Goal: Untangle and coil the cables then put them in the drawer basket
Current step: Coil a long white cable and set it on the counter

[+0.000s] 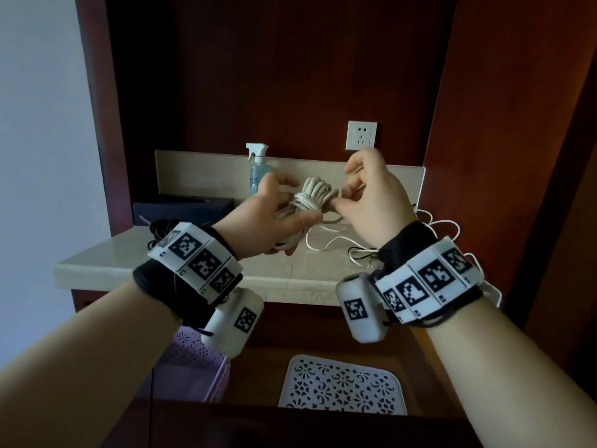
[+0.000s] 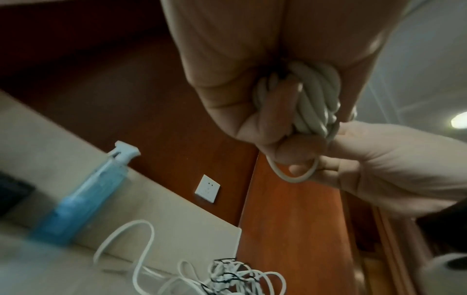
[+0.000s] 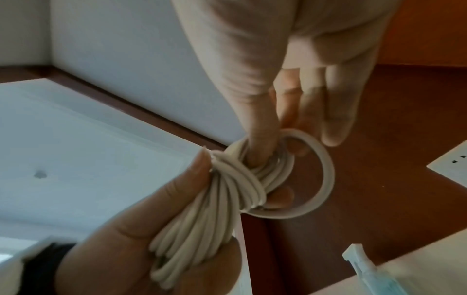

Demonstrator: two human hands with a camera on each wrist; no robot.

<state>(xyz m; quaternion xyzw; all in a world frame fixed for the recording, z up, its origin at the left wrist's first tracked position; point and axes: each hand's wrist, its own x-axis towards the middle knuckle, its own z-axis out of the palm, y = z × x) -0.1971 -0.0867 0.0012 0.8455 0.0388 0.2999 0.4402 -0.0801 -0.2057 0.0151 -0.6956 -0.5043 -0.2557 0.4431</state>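
Fingers of your left hand [image 1: 274,218] curl tight around the white cable coil [image 1: 311,197]; your right hand [image 1: 371,195] pinches its loose loop beside.

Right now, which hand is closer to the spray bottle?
Left. The left hand, gripping the cable coil, sits just in front of the spray bottle. The right hand is on the coil's far side.

The left hand [image 1: 274,221] is gripping the coiled white cable [image 1: 311,197], while the right hand [image 1: 371,198] is pinching its loose loop beside that grip.
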